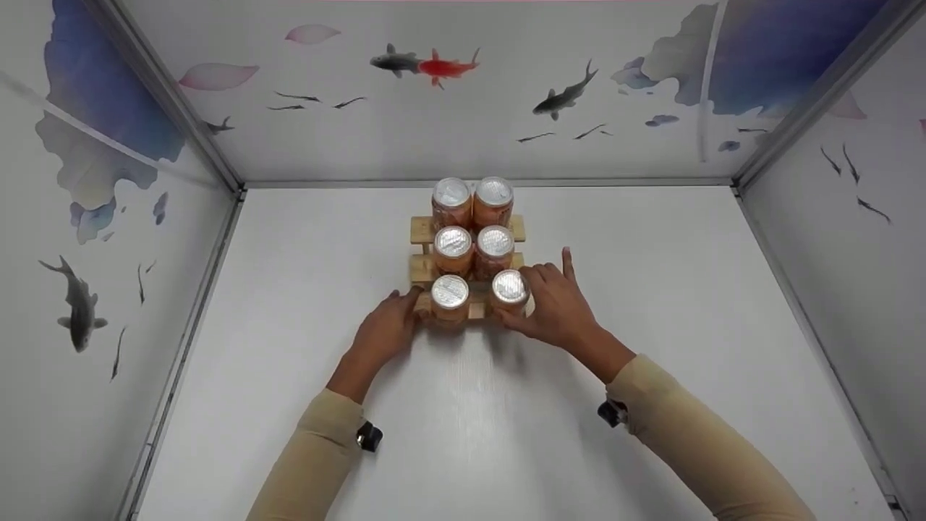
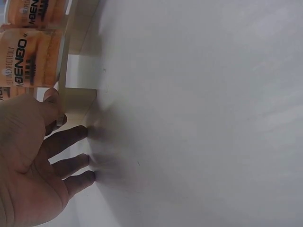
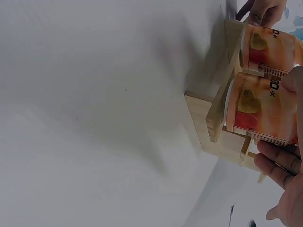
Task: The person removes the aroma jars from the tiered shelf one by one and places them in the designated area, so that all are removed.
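A stepped wooden rack (image 1: 419, 230) stands mid-table with several orange cans with silver lids on it, two per step. My right hand (image 1: 557, 307) grips the front right can (image 1: 510, 287), thumb and fingers around its sides, index finger raised. In the right wrist view that can (image 3: 260, 109) lies between my thumb and fingers (image 3: 279, 161) on the rack (image 3: 199, 109). My left hand (image 1: 391, 325) rests at the rack's front left corner, beside the front left can (image 1: 449, 291). In the left wrist view, its straight fingers (image 2: 71, 137) touch the table against the rack's end (image 2: 78, 90).
The white table (image 1: 651, 289) is walled on three sides by panels printed with fish (image 1: 434, 66). Metal corner posts (image 1: 181, 108) rise at the back left and right. Both sleeves are beige.
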`<state>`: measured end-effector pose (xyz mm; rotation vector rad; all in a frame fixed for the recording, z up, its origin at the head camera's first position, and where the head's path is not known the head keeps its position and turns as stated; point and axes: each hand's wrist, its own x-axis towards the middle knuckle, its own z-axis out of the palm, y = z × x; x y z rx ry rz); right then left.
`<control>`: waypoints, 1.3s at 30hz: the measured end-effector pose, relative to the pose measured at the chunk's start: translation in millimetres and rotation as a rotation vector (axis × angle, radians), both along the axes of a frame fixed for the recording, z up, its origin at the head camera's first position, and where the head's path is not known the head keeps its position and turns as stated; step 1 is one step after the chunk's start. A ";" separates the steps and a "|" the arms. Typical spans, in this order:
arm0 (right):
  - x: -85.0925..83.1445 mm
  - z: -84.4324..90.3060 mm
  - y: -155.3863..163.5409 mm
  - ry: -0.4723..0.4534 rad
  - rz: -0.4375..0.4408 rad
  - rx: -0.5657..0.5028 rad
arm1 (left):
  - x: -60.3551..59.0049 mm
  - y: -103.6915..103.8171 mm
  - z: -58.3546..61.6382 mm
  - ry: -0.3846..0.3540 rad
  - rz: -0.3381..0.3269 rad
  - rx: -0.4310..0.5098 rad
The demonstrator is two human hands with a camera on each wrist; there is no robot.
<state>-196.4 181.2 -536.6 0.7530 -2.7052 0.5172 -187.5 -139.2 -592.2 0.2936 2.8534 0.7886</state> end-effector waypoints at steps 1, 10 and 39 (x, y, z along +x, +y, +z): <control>-0.7 0.3 2.1 0.004 -0.002 -0.003 | -0.7 -0.1 -0.2 0.001 0.001 -0.003; -6.3 3.4 22.6 -0.011 -0.051 0.003 | -2.3 -2.3 1.0 0.005 0.003 -0.005; -27.8 0.2 73.2 -0.151 -0.176 -0.023 | -2.8 1.6 -0.5 -0.076 0.032 -0.033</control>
